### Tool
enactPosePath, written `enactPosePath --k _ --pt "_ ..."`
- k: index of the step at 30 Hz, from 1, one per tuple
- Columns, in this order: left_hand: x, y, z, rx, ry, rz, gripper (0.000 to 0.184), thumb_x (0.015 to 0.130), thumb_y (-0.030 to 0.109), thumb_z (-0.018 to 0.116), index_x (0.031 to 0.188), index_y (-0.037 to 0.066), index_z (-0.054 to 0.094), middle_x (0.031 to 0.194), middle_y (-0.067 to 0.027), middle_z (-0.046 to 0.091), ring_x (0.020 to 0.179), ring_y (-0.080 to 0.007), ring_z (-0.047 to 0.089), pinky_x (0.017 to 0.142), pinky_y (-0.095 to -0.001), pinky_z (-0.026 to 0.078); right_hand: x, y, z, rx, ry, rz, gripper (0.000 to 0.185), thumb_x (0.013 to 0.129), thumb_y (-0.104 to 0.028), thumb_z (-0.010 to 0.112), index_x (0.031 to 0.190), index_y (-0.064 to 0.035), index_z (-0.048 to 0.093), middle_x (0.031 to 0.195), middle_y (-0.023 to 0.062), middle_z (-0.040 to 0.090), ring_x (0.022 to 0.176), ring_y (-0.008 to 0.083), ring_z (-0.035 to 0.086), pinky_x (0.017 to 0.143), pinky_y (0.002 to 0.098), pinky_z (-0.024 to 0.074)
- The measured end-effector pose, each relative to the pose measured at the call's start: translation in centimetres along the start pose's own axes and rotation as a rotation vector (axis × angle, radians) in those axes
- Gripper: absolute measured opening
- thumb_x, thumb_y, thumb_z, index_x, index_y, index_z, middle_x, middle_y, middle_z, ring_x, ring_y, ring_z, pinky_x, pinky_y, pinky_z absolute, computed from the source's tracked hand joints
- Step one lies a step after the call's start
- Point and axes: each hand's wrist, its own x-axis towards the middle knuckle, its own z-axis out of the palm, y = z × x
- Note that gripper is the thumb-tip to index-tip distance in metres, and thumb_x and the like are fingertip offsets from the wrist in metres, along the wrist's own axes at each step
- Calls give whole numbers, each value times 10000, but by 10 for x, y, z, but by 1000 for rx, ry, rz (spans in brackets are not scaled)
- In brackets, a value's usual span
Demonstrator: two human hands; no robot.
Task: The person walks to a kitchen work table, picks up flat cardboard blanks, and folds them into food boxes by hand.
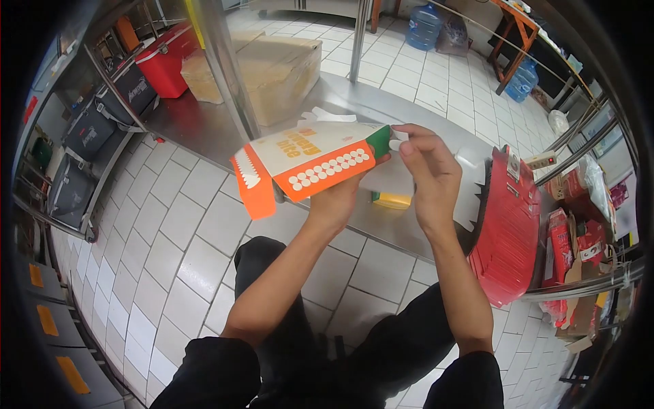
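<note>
A printed cardboard carton (300,146), cream on top with an orange side and white dots, is tilted above a steel shelf. My left hand (335,203) holds it from underneath, its fingers partly hidden behind the orange side. An orange end flap hangs loose at the carton's left end. At the green right end, my right hand (432,167) pinches a small white tab between thumb and fingers. Below the carton, a small yellow item (392,200) lies on the shelf.
The steel shelf (381,102) has upright poles. A large brown cardboard box (272,68) and a red cooler box (169,61) stand at the back left. To the right is a stack of red flattened cardboard (504,238). Blue water bottles (424,28) stand on the tiled floor.
</note>
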Motion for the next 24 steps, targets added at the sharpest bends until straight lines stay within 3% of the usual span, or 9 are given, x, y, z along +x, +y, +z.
enactPosePath --k 2,6,12,14,15,17,18,20,24 --pt "-2 -8 -4 -40 25 -27 231 948 123 577 1162 38 559 1205 -79 580 1140 -222 565 1024 -465 463 -2 2 5 15 3 10 120 919 -128 642 880 -16 625 1131 104 614 929 136 595 804 254 445" --pt "-9 -28 -20 -171 84 -116 252 918 125 628 1153 51 571 1192 -66 586 1156 -208 549 1061 -455 420 -4 8 6 31 -21 32 75 888 -87 673 867 -17 656 1160 70 606 946 124 585 822 264 464" --pt "-3 -19 -19 -89 97 -66 296 896 120 664 1171 59 573 1192 -56 584 1125 -179 562 1018 -392 447 -2 3 4 -519 -168 -330 57 850 -59 690 877 -12 670 1139 110 608 959 221 618 819 311 497" --pt "-2 -18 -16 -8 208 -57 295 895 107 665 1172 58 575 1181 -54 590 1103 -170 571 995 -370 461 -13 5 12 -531 -192 -140 239 847 16 628 1083 -2 656 1367 207 470 1149 340 576 945 402 469" --pt "-2 -17 -15 35 260 -54 295 894 101 665 1173 58 576 1176 -52 592 1092 -166 576 984 -359 467 -18 5 19 -530 -189 -140 239 847 16 628 1083 -2 656 1367 207 470 1149 340 576 945 402 469" --pt "1 -9 -8 82 308 -46 295 894 95 666 1173 57 577 1171 -51 595 1081 -161 581 973 -348 474 -26 5 34 -1176 -179 -422 437 800 80 556 1225 -17 596 1471 219 344 1306 434 385 1064 540 321" --pt "2 -2 -4 122 258 -52 252 920 124 643 1151 38 592 1113 -53 616 1015 -132 592 885 -304 490 -32 7 37 -1172 -173 -423 437 800 80 556 1225 -17 596 1471 219 344 1306 434 385 1064 540 321" --pt "3 0 -4 181 241 -71 224 951 159 614 1121 14 616 1032 -52 649 917 -104 613 780 -259 506 -43 14 42 -1167 -279 -246 595 769 73 528 1358 10 468 1556 230 163 1360 496 268 1101 584 228" --pt "12 1 -9 80 373 10 248 978 189 576 1133 1 616 1038 -59 662 891 -100 613 750 -248 491 -17 8 24 -898 -309 -363 512 829 4 557 1333 39 470 1552 222 199 1375 454 291 1099 534 270"
